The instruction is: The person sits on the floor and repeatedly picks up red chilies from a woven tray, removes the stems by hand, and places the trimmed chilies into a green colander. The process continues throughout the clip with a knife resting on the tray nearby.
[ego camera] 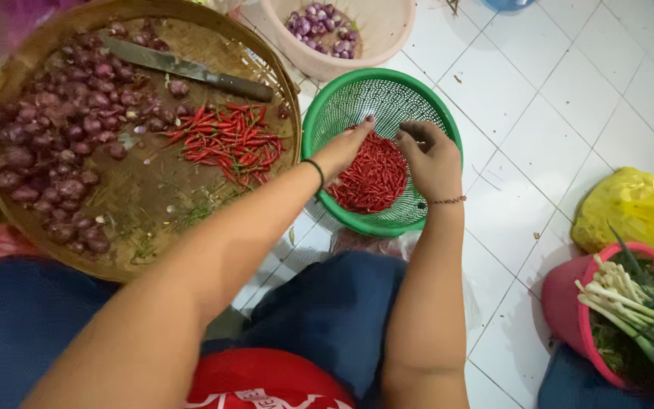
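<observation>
We find both hands inside a green colander point(334, 102) that rests on the white tiled floor point(562, 113). The colander holds a heap of small red chillies point(372, 178). Our left hand point(344, 148) reaches in from the left, fingers loosely extended and lying on the near edge of the heap; we cannot tell whether it grips any chilli. Our right hand point(431, 159) hovers over the right side of the heap with its fingers curled together, seemingly pinching something small, though what it holds is hidden.

To the left, a round woven tray point(153, 197) carries a spread of shallots point(54, 144), a smaller bunch of red chillies with stems point(228, 144), and a long knife point(183, 68) lying across the top. Behind the colander stands a pale pink basin point(380, 38) containing more shallots. At lower right, a pink bucket point(565, 307) holds spring onions point(630, 303), with a yellow plastic bag point(633, 208) just beside it.
</observation>
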